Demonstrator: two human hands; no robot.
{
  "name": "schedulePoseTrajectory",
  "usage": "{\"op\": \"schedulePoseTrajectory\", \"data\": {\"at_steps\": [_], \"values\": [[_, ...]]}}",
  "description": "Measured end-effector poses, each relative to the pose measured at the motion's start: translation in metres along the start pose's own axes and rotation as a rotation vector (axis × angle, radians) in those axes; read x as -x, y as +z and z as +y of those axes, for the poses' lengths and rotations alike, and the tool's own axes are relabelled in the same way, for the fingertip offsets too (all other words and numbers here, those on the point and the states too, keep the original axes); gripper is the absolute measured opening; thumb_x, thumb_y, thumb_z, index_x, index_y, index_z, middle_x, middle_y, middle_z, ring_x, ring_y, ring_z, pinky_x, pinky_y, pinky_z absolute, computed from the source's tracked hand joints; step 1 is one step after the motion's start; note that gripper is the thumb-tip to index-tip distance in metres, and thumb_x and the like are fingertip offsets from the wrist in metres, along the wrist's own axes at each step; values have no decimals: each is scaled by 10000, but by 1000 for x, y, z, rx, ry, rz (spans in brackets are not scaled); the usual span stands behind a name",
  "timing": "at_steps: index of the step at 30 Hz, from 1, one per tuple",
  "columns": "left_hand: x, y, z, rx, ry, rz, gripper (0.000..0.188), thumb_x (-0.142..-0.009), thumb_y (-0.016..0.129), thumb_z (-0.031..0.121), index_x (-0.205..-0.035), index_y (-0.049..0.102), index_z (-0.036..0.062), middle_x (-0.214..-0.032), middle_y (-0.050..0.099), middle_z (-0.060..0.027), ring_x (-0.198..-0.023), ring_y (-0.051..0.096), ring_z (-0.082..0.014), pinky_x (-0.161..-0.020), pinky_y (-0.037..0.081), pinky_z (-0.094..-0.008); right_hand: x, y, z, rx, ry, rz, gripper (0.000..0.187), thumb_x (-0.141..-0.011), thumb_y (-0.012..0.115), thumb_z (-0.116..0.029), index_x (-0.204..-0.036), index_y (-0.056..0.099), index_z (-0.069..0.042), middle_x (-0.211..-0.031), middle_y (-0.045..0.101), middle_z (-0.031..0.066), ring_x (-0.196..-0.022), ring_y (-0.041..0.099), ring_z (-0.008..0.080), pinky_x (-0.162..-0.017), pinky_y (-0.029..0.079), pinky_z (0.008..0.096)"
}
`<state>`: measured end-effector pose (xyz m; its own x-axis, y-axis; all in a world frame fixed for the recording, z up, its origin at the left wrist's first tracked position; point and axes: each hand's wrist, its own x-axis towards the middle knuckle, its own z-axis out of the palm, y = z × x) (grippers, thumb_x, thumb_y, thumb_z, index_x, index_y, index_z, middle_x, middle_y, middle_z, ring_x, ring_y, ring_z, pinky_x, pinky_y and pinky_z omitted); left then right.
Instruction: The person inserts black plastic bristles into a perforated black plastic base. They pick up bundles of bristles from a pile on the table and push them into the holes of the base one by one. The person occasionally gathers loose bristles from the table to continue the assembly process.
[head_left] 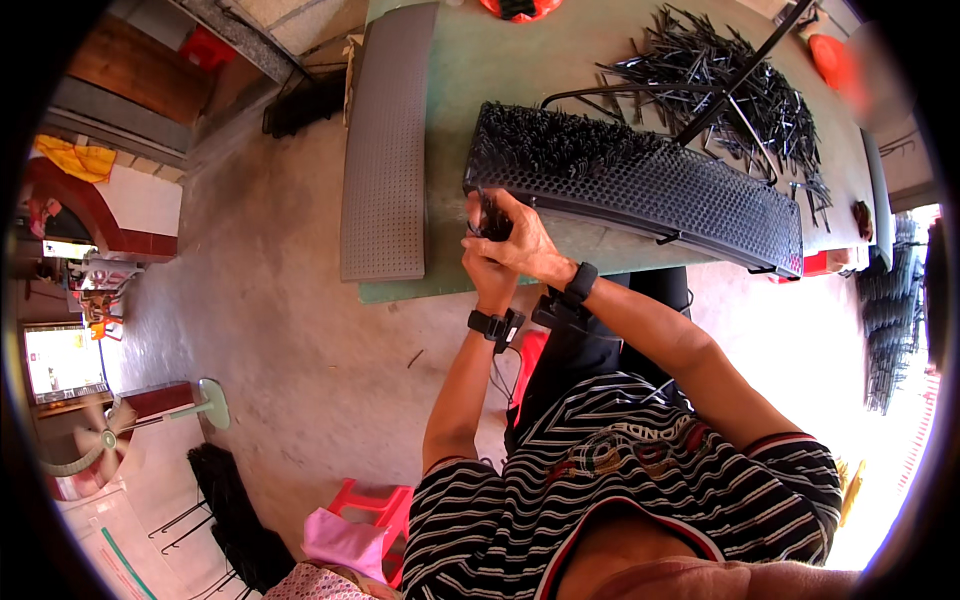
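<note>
My left hand (487,278) and right hand (528,240) are together at the table's near edge. Between their curled fingers is a small bunch of black strips (492,222), partly covered by the fingers. Just beyond them a long black panel with rows of holes (690,195) lies slanted across the table. Dense black tufts (560,140) fill the holes at its left end and along part of its far side. Farther back, a loose heap of thin black strips (690,70) is spread on the table.
A grey perforated board (385,150) lies along the left of the green table (480,60). Thin black metal rods (735,100) cross above the panel and heap. A red stool (375,505) stands on the floor behind me, and a fan (105,437) at the lower left.
</note>
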<state>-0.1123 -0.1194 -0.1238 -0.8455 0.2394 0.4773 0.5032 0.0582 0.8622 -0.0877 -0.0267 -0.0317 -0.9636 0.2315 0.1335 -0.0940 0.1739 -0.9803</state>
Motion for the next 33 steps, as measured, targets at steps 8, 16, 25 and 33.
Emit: {"op": "schedulePoseTrajectory", "data": {"at_steps": [8, 16, 25, 33], "values": [[-15, 14, 38, 110, -78, 269, 702, -725, 728, 164, -1312, 385, -7, -1021, 614, -138, -880, 630, -213, -751, 498, -317, 7, 2, 9, -78, 41, 70, 387, -727, 724, -167, -1037, 577, 12, -841, 596, 51, -741, 564, 126, -702, 475, 276], [-5, 15, 32, -92, -48, 129, 692, -737, 721, 133, -1321, 380, -17, -1000, 618, -122, -838, 626, -195, -735, 507, -296, 10, -10, 17, -44, -81, 17, 267, -745, 699, -157, -941, 619, 5, -930, 594, 101, -857, 576, 165, -760, 464, 296], [-8, 8, 8, 509, -449, 257, 495, -744, 619, -51, -1217, 472, -41, -822, 624, -61, -730, 607, -133, -669, 506, -245, 23, -27, 9, 74, -146, 70, 385, -792, 648, -159, -1116, 548, 25, -1064, 606, 175, -946, 612, 261, -791, 480, 339], [-20, -16, 44, 854, -904, 271, 385, -778, 606, -62, -1141, 515, 30, -806, 619, -107, -681, 623, -231, -566, 518, -353, 68, -49, 37, -161, 467, -26, 257, -897, 582, -172, -1047, 593, 37, -844, 648, 77, -726, 621, 117, -644, 507, 256]]}}
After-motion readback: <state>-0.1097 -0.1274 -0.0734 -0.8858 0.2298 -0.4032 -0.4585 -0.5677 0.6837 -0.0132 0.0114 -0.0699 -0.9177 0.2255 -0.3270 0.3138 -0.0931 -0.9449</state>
